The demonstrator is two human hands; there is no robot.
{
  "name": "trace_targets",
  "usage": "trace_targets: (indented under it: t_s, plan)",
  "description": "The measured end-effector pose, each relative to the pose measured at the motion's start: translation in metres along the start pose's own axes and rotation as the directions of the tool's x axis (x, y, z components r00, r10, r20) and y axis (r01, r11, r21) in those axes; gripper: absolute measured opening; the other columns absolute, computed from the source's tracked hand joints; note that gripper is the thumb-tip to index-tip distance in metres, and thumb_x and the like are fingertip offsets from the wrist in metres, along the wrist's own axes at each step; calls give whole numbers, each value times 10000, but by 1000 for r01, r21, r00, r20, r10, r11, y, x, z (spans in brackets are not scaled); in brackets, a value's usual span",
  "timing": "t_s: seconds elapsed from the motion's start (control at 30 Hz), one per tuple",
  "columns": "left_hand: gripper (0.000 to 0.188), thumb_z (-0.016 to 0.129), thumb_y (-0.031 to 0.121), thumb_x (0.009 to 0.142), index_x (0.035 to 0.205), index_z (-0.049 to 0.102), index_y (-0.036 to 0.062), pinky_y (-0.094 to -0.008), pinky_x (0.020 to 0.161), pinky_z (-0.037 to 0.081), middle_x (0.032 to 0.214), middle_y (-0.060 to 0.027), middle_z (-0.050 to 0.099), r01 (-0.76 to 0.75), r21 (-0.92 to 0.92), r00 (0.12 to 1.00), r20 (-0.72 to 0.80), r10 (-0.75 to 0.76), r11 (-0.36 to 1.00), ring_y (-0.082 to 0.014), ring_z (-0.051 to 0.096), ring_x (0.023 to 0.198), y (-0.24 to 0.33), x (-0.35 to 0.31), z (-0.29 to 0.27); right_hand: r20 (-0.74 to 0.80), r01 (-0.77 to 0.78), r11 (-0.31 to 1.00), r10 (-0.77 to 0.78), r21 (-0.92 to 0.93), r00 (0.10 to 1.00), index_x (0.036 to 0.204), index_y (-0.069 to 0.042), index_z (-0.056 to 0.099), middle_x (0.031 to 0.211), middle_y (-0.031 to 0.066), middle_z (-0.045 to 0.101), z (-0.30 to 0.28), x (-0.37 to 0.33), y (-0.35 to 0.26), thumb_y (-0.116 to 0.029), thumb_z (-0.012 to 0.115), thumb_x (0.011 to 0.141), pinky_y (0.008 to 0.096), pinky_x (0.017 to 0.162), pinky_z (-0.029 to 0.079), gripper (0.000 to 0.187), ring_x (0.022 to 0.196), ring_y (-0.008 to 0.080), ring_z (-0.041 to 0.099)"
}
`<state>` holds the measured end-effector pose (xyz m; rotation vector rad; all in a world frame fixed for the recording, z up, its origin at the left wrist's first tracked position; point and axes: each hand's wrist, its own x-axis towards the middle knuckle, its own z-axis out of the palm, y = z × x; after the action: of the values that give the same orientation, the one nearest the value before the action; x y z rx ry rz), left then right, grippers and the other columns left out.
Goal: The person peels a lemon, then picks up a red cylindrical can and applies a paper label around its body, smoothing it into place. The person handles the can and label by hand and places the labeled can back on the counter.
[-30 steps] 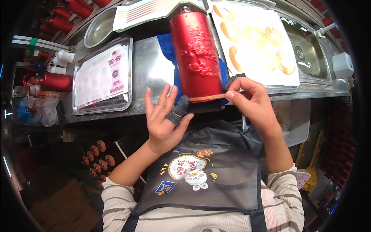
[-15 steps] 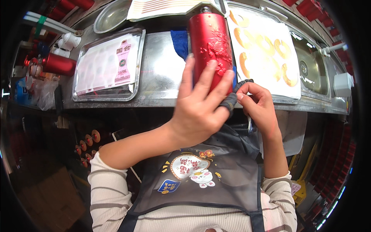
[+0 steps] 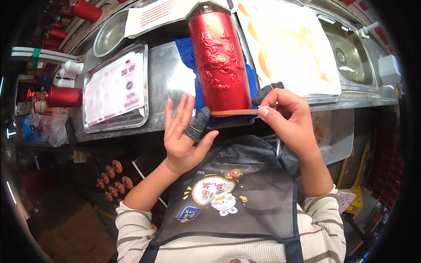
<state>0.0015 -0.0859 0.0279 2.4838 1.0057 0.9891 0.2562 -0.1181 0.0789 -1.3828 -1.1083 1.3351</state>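
Note:
A red bottle (image 3: 219,61) with raised relief lies on a blue cloth (image 3: 186,51), its neck pointing away from me. Across its near end runs a thin gold strip (image 3: 232,112). The strip's right end is pinched between thumb and finger of my right hand (image 3: 291,120). My left hand (image 3: 182,151) is open, fingers spread, beside the bottle's lower left edge; its finger in a grey knitted finger cover (image 3: 198,125) is close to the strip's left end, and I cannot tell whether it touches. A similar dark cover (image 3: 267,93) is on a right-hand finger.
To the left, a metal tray (image 3: 142,115) holds printed paper sheets. On the right lies a white sheet (image 3: 289,52) with gold curved labels, before a sink (image 3: 351,57). A metal bowl (image 3: 107,37) and a striped sheet (image 3: 160,17) are behind. Another red bottle (image 3: 65,96) lies at far left.
My left hand has come off the bottle and moved left and down, opening out. The bottle shows turned, its relief shifted. The gold strip now shows across its near end, held by my right hand.

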Motion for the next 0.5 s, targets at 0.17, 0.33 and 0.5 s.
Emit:
trace_targets:
  t_s: [0.17,0.33,0.5]
  plan:
    - [371,806,100,729,1055,705,-44,-646,1108,223,1406,-291,503,-19,21,1000,8,19,1000,-451,489,1315,3,5,1,-65,-25,999,27,36,998,825,-12,597,754,-44,566,1,3,12,-63,646,898,171,540,356,102,622,-5,478]
    - [357,790,70,702,1042,717,-10,-660,1099,222,1397,-283,515,-100,48,995,27,99,994,-438,512,1298,5,15,-4,-47,-82,987,89,136,995,833,-19,600,757,-53,558,1,5,13,-61,649,896,168,544,338,90,632,-10,465]
    - [434,761,-18,631,1061,704,-8,-677,1066,277,1376,-258,534,-206,110,976,88,197,972,-436,563,1237,8,30,-8,-50,-73,991,79,112,996,843,-24,605,758,-57,554,-1,7,20,-62,651,896,170,555,339,80,644,-9,459]
